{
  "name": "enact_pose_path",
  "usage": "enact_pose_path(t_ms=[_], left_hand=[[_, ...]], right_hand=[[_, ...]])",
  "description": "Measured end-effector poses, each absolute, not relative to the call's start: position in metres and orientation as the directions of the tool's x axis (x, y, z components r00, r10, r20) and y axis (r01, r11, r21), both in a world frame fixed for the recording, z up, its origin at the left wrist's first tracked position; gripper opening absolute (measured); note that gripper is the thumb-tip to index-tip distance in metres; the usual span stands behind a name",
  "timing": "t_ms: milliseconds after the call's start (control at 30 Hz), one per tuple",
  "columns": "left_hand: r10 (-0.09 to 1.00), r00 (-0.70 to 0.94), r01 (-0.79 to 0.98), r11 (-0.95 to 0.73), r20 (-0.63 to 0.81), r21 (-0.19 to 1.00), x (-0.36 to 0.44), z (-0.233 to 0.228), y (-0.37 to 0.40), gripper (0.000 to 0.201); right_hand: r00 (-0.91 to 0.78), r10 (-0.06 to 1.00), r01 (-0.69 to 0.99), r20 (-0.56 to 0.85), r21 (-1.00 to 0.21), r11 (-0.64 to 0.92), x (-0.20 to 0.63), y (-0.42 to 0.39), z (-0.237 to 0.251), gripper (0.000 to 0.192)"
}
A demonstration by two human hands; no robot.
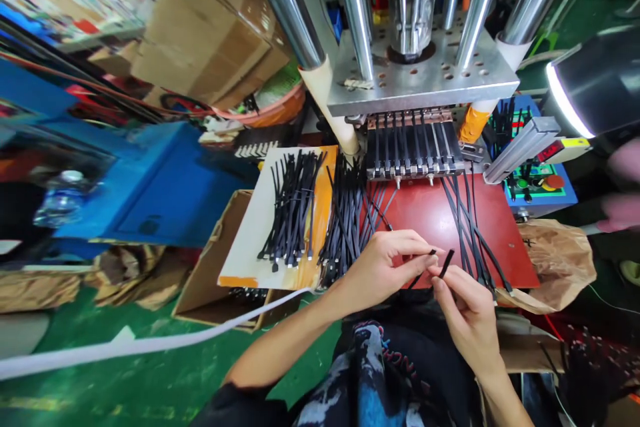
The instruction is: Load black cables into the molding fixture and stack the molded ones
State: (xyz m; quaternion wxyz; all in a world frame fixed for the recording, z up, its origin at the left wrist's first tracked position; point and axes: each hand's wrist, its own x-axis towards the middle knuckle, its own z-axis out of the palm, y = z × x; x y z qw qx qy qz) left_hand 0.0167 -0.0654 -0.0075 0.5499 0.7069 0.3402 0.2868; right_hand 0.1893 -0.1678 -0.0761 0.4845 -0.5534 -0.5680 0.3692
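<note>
Above the front edge of the red board [415, 203], my left hand [387, 263] pinches a thin black flat cable between thumb and fingertips. My right hand [467, 300] touches it at the fingertips and grips a short black cable end [447, 263]. Whether both ends belong to one cable is unclear. Several black flat cables [463, 227] with plugs lie on the board's right side. Beyond the hands, a slotted fixture [415, 157] holds several more cables side by side under the press. To the left, a bunch of black cables [293, 207] rests on a white panel [245, 257].
The steel press plate [425, 97] and its columns [355, 20] stand over the fixture. At right are a control box [545, 183] with buttons, a lamp [595, 87] and a brown paper bag [560, 267]. A pink blurred hand [623, 210] shows at the right edge. A cardboard box [205, 287] sits lower left.
</note>
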Motion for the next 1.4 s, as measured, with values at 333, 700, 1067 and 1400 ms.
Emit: enact_pose_path(t_ms=[333,700,1067,1400], left_hand=[[0.798,0.602,0.074,-0.07,0.012,0.995,0.019,-0.006,-0.048,0.026],[0.894,0.363,0.294,-0.379,0.264,0.878,0.042,-0.011,0.047,0.029],[0.857,0.28,0.603,-0.507,0.432,0.616,0.072,-0.051,0.125,0.034],[0.421,0.838,0.446,-0.895,0.349,0.007,0.052,-0.059,0.095,0.037]], right_hand=[[0.134,0.982,0.22,0.135,-0.97,0.104,0.187,-0.142,-0.073,0.013],[-0.405,0.898,0.319,-0.171,-0.947,-0.036,0.211,-0.117,-0.072,0.036],[-0.339,0.941,0.475,0.014,-0.86,0.184,0.302,0.108,-0.019,0.054],[-0.271,0.935,0.603,0.228,-0.717,0.35,0.293,0.134,-0.047,0.039]])
